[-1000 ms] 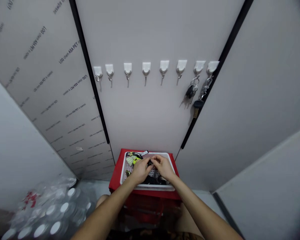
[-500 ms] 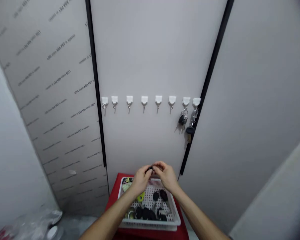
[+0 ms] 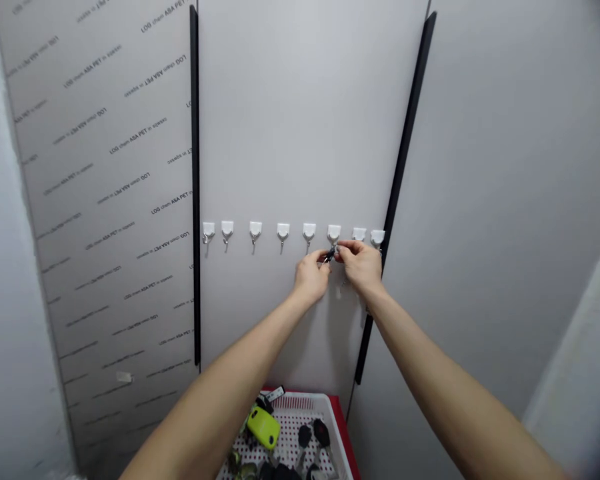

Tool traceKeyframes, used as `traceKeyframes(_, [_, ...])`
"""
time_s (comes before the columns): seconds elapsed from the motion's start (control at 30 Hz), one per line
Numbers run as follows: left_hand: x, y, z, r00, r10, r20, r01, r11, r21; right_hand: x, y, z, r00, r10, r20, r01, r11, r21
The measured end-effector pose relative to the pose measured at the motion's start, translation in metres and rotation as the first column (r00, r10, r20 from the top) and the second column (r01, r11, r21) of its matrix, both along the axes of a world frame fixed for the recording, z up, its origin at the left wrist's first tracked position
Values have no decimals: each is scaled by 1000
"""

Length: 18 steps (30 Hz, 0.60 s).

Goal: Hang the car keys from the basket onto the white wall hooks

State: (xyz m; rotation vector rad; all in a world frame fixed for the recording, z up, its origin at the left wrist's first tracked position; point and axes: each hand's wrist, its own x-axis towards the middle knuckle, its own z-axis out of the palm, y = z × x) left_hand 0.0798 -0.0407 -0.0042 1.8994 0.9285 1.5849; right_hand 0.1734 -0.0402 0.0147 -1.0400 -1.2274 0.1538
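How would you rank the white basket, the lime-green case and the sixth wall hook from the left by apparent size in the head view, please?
1. White basket, partly out of frame
2. Lime-green case
3. Sixth wall hook

- I'm getting dim, flat light
- soft shadow (image 3: 339,327) is falling on the middle panel (image 3: 290,167) below the right hand (image 3: 363,267)
- my right edge is blurring, corners darkening
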Motion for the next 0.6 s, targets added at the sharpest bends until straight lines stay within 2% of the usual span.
traceKeyframes(0.1, [3, 6, 2, 997, 60, -50, -60, 998, -9, 1, 7, 4, 991, -95, 93, 100, 994, -43])
traceKeyframes(0.2, [2, 8, -1, 989, 87, -118, -91, 995, -38, 1, 10, 4, 977, -124, 174, 143, 984, -102])
traceKeyframes(0.27, [-2, 8, -8, 984, 86, -154, -97, 993, -65, 2, 8, 3, 964, -143, 224, 168, 981, -95])
traceKeyframes(0.33, [-7, 6, -21, 982, 80, -170, -98, 990, -98, 4, 3, -4, 941, -203, 272, 215, 976, -17])
traceKeyframes(0.4, [-15, 4, -47, 983, 57, -174, -81, 988, -133, 5, -5, -21, 912, -277, 302, 265, 961, 81])
traceKeyframes(0.47, [-25, -3, -84, 982, 26, -188, -60, 982, -178, 5, -17, -54, 885, -282, 371, 265, 959, 99])
traceKeyframes(0.53, [-35, -14, -131, 972, 0, -234, -62, 965, -256, 3, -31, -100, 835, -140, 532, 184, 982, -30])
traceKeyframes(0.6, [-45, -29, -178, 948, -22, -317, -94, 934, -345, 0, -45, -151, 709, 142, 691, 82, 956, -281])
